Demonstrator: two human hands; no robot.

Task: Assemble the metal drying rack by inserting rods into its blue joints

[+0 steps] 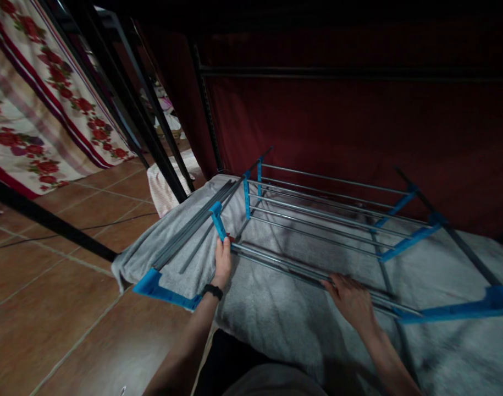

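Nearest the camera, both forearms rise from the bottom edge, the elbows cut off, and a dark lap is barely readable in the dim light. The left hand, a black band at the wrist, is closed around the near rail where a blue plastic bracket joins it; its fingertips are hidden behind the rail. The right hand lies palm down with its fingers curled over the same rail further right, gripping it.

Between and beyond the hands lies a folding metal rack, flat on a grey towel. Its chrome rails run left to right, parallel to the person's chest, held by blue end brackets; the right end is cut off by the frame edge. A bundle of loose dark rods lies left of the left hand, pointing away.

Farther off stand black frame poles, a floral cloth and a dark red curtain, its upper part lost in shadow.
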